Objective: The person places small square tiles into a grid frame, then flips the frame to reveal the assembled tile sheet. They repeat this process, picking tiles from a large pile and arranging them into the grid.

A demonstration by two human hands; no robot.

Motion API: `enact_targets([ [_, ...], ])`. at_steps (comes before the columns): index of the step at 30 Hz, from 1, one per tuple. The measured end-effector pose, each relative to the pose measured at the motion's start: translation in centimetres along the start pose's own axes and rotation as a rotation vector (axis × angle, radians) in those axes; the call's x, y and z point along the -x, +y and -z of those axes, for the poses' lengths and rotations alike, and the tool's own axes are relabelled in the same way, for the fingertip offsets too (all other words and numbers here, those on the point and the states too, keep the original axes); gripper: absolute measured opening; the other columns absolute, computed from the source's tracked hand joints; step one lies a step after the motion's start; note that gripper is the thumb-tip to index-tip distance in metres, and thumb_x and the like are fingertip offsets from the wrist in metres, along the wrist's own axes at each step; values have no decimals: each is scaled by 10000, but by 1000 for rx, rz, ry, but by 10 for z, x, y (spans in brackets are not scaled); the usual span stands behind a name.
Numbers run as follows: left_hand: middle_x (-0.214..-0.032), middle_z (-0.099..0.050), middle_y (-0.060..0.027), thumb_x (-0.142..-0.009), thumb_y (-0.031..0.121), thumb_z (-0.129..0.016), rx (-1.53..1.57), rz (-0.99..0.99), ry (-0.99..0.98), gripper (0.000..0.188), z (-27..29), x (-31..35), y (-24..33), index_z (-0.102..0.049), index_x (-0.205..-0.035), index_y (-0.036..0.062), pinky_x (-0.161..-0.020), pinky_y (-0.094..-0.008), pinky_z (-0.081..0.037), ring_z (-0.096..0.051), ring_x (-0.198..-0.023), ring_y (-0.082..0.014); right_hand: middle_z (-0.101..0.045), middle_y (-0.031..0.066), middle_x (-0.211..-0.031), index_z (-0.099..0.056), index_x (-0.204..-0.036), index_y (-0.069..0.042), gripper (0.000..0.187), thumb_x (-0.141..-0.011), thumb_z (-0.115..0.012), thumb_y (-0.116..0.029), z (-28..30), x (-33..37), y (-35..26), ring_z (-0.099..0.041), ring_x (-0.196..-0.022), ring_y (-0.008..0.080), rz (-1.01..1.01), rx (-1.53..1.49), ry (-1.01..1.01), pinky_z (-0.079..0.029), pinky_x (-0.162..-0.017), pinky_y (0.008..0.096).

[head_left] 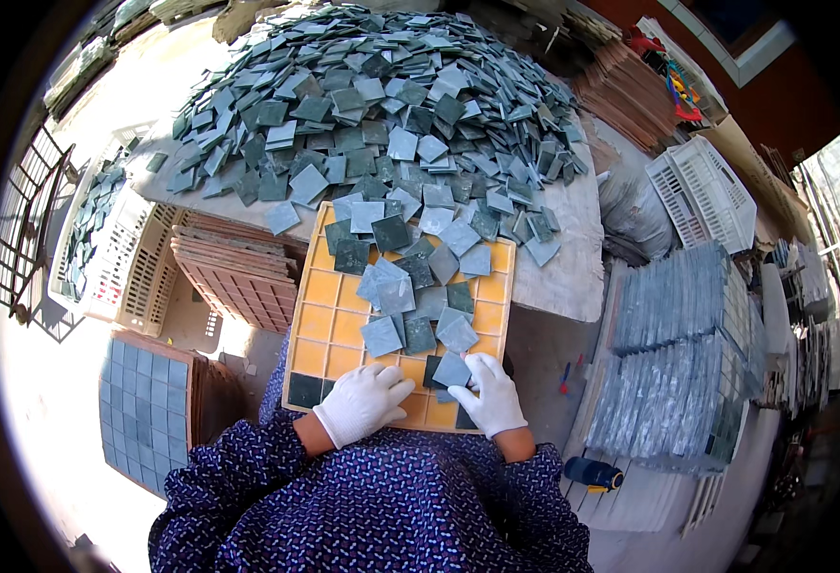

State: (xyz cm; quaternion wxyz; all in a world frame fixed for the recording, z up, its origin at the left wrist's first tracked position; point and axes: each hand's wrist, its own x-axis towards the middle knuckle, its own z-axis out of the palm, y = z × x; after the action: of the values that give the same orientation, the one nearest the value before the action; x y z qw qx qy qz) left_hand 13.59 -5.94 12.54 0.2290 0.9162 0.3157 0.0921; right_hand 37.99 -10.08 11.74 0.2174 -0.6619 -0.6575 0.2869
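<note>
Both of my hands wear white gloves over a yellow tray (314,316) with a pale grid of square compartments, which leans against the table edge. My right hand (492,395) pinches a grey-blue square stone tile (451,370) above the tray's lower right part. Resting over the lower rows, my left hand (363,400) has its fingers slightly bent and apart, with no tile visible in them. A dark tile (305,390) sits in the lower left corner compartment. Loose tiles (396,294) lie heaped over the tray's upper middle and right.
A large pile of stone tiles (382,95) covers the table (573,277) ahead. Brown grid trays (233,272) are stacked at left, near a tile-filled tray (143,411) and white crates (138,258). Wrapped tile stacks (668,353) and a dark blue bottle (593,474) stand at right.
</note>
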Motion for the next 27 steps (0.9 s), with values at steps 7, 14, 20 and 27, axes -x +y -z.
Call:
enact_targets([
  [7, -1085, -500, -83, -699, 265, -755, 2, 93, 74, 589, -21, -50, 9, -524, -1200, 60, -793, -393, -497, -566, -968, -280, -648, 94, -863, -583, -1104, -15, 227, -941, -526, -162, 4, 5, 33, -677, -698, 165, -225, -345, 210, -531, -582, 292],
  [14, -1123, -509, -85, -690, 236, -767, 92, 91, 96, 562, -14, -51, 8, -536, -1177, 75, -804, -415, -494, -569, -997, -296, -672, 138, -927, -603, -1039, -19, 180, -895, -595, -127, 7, 6, 27, -680, -746, 223, -127, -229, 300, -529, -675, 332],
  [20, -1130, -542, -112, -674, 229, -770, 60, 109, 182, 568, 6, -26, -8, -547, -1172, 72, -836, -409, -487, -566, -1015, -320, -678, 149, -926, -641, -977, -7, 157, -841, -633, -86, 19, 14, 19, -676, -849, 272, -101, -260, 281, -520, -749, 342],
  [27, -1169, -527, -95, -629, 202, -795, -152, 264, 392, 640, 29, -16, -25, -545, -1208, 95, -877, -403, -470, -527, -1068, -316, -653, 145, -941, -653, -957, -54, 180, -855, -629, -200, -4, 41, -4, -630, -911, 327, -89, -158, -101, -497, -799, 371],
])
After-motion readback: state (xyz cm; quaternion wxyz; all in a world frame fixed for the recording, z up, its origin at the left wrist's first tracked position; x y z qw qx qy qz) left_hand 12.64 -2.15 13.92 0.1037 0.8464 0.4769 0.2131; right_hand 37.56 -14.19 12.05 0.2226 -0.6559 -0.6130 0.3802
